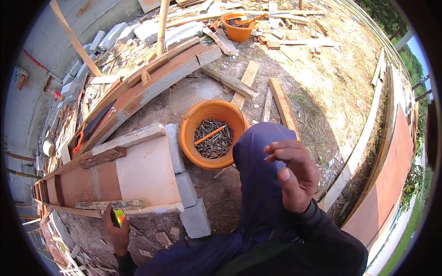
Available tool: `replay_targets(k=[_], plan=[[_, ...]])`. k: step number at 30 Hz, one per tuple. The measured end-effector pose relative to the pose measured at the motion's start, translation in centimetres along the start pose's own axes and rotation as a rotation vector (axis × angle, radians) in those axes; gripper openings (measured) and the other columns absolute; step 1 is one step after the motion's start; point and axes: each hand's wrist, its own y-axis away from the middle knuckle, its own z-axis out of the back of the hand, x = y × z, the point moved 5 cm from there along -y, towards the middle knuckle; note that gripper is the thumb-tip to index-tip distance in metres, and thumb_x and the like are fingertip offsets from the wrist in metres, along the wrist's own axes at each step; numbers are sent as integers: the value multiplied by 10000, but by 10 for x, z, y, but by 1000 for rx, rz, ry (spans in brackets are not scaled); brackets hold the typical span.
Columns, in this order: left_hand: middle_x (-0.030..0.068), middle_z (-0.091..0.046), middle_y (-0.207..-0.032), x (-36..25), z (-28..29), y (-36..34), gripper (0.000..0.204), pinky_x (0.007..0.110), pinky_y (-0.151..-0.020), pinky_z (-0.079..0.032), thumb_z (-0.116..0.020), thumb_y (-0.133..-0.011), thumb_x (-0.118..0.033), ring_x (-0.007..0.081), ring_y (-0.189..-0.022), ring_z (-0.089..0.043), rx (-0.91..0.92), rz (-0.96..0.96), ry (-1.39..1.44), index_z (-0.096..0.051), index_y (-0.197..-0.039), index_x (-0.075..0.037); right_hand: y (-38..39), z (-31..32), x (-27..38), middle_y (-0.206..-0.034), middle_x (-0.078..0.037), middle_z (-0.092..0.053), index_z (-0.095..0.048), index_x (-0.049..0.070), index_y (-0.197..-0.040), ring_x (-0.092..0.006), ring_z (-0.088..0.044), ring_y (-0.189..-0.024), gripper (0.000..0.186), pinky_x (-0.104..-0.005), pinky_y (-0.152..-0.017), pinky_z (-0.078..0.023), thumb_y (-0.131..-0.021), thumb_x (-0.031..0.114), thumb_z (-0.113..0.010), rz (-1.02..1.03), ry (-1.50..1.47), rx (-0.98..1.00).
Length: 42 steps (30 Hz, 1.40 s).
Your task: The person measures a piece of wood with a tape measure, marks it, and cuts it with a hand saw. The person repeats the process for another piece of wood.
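Note:
My left hand (118,234) is closed around a yellow and black tape measure (119,217), close to the near edge of a long wooden formwork panel (101,180). A short wooden strip (108,205) lies along that edge, just beyond my fingers. Over my right knee, my right hand (297,178) is raised with its fingers loosely bent and apart from the thumb; nothing shows in it. Between the panel and my knee stands an orange bucket (189,149) of nails (216,146). An orange pencil (210,135) rests on the nails.
Grey blocks (195,219) support the panel's right end. Beyond it, a handsaw (94,123) with an orange handle lies against a long timber beam (152,85). Loose planks (282,106) lie on the ground ahead. Another orange bucket (238,33) holds tools. A board (384,184) stands at right.

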Motion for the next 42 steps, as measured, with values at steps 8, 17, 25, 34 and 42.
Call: replay_targets(k=[8,17,25,34,42], plan=[[243,-595,-1243,-22,-63,-58,621,456,-1051,-453,-777,-781,-38,400,-1171,-586,90,-212,-118,-548,-1347,76,-11,70,-237,-1099,-121,-688,-650,-44,-1221,-166,-654,-1070,448,-315,-891,-510,-982,334,-684,-855,54,176],[245,-607,-1307,12,-87,-79,590,442,-1096,-434,-761,-835,-120,379,-1233,-580,219,-68,-154,-556,-1356,66,62,34,-347,-992,-115,-690,-672,-64,-1138,-159,-662,-939,398,-328,-781,-522,-927,271,-710,-912,637,592],[196,-624,-1250,36,-91,-80,477,416,-1058,-442,-711,-889,-113,316,-1167,-589,171,-32,-74,-578,-1317,48,95,38,-368,-897,-110,-691,-691,-82,-1065,-152,-670,-823,354,-340,-683,-533,-877,215,-732,-1015,453,464],[213,-640,-1260,40,-98,-86,469,427,-1043,-452,-708,-891,-118,336,-1155,-601,161,32,-109,-589,-1304,70,61,152,-246,-790,-92,-681,-661,-52,-951,-191,-689,-595,123,-354,-546,-640,-850,17,-677,-1094,-256,-412],[231,-648,-1249,66,-92,-85,467,420,-1036,-458,-711,-893,-130,339,-1149,-609,127,96,-55,-597,-1304,60,66,342,-192,-1141,-150,-584,-512,-61,-1202,-269,-710,-965,270,-393,-828,-677,-949,18,-564,-929,-327,-766]])
